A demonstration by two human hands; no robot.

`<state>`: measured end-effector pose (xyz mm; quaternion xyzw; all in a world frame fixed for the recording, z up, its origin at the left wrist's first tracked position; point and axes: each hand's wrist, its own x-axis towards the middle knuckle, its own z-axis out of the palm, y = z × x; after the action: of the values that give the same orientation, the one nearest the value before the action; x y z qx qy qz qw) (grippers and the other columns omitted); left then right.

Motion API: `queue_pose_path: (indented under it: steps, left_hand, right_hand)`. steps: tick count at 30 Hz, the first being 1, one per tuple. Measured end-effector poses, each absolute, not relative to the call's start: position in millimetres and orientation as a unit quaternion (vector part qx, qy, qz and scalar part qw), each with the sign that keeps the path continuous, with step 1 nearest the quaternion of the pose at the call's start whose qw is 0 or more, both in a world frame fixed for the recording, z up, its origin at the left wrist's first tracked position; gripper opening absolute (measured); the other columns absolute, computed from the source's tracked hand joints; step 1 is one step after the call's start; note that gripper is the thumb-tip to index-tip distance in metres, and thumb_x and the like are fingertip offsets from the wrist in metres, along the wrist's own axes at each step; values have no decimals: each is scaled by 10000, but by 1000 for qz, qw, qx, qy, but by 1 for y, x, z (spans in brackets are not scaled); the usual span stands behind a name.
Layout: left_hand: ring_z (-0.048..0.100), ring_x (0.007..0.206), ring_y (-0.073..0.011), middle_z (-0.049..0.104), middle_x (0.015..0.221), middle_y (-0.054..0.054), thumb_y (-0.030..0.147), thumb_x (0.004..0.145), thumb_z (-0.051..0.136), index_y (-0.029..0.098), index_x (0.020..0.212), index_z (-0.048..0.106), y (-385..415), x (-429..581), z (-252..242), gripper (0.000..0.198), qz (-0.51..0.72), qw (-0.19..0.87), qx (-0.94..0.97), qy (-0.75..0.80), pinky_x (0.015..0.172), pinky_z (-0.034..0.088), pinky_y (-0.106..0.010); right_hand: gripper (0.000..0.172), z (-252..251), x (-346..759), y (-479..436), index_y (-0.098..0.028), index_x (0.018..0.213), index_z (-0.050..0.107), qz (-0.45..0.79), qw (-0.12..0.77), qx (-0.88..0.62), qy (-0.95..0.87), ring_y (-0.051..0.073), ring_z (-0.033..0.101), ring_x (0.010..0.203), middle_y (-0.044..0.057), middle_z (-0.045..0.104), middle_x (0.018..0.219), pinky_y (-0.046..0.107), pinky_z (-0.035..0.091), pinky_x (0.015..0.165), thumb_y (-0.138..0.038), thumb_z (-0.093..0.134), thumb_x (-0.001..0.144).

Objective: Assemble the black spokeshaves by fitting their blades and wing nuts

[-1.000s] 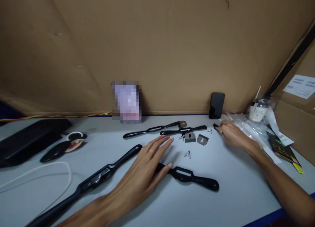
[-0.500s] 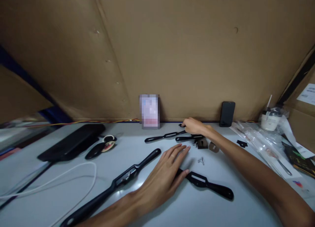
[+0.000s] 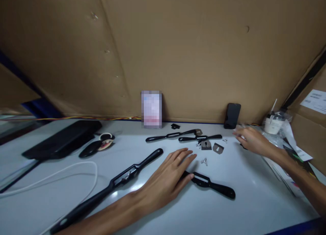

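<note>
My left hand [image 3: 169, 177] lies palm down with its fingers stretched out, covering one handle of a black spokeshave body [image 3: 201, 179]. Left of it is a larger black spokeshave [image 3: 126, 175] with metal screws in its frame. My right hand [image 3: 251, 140], somewhat blurred, hovers at the right with thumb and fingers apart. Beneath it a small black piece [image 3: 243, 146] shows only in part. Two more spokeshave bodies, one at the back [image 3: 173, 135] and a shorter one [image 3: 200, 138], lie near slotted metal blades [image 3: 218, 148], wing screws [image 3: 204, 161] and a black plate [image 3: 175, 126].
A phone [image 3: 232, 115] leans on the cardboard wall [image 3: 191, 58], as does a pixelated card [image 3: 151, 109]. To the left are a black case [image 3: 63, 140], keys with a fob [image 3: 91, 149] and a white cable [image 3: 95, 170]. A lidded cup [image 3: 273, 123] stands far right.
My right hand has moved right, from the back spokeshaves towards the right side. The black plate that was by its fingers now lies at the back. My left hand has stayed in place.
</note>
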<state>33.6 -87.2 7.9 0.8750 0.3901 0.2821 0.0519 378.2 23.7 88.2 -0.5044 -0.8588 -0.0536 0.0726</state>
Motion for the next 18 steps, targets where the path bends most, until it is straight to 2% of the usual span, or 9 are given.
queue_pose_path:
  steps: [4, 7, 9, 11, 18]
  left_hand:
    - [523, 1388, -337, 587, 1475, -148, 378, 1094, 492, 216, 1491, 498, -88, 35, 10, 429, 278, 44, 885, 372, 1091, 541, -587]
    - [529, 1387, -335, 596, 1474, -138, 375, 1093, 497, 230, 1482, 518, -89, 35, 11, 415, 275, 41, 889, 364, 1087, 547, -574]
    - [539, 1372, -336, 598, 1465, -145, 378, 1097, 485, 222, 1471, 526, -89, 35, 12, 407, 271, 41, 889, 367, 1078, 551, -573]
    - [549, 1355, -334, 604, 1448, -148, 380, 1096, 487, 214, 1455, 535, -89, 36, 13, 399, 267, 44, 889, 370, 1072, 553, -571]
    - [547, 1334, -358, 611, 1406, -181, 337, 1062, 562, 158, 1415, 553, -92, 41, 19, 396, 251, 48, 891, 376, 1079, 536, -575]
  right_hand:
    - [307, 45, 424, -21, -176, 1071, 791, -111, 68, -553, -823, 325, 726, 1039, 153, 784, 1118, 411, 551, 878, -180, 496, 983]
    - [345, 30, 423, -21, -162, 1070, 791, -92, 92, -530, -838, 325, 707, 1116, 166, 770, 1181, 433, 532, 970, -197, 452, 1019]
    - [358, 31, 411, -5, -162, 1059, 792, -59, 104, -514, -850, 313, 705, 1131, 160, 770, 1200, 425, 513, 1006, -183, 436, 1025]
    - [345, 37, 393, 21, -154, 1036, 799, -11, 95, -514, -852, 306, 718, 1110, 156, 778, 1192, 400, 522, 981, -159, 455, 1009]
    - [340, 54, 302, 92, -178, 1061, 815, 10, 95, -472, -877, 258, 760, 1050, 90, 820, 1108, 298, 549, 883, -171, 478, 1015]
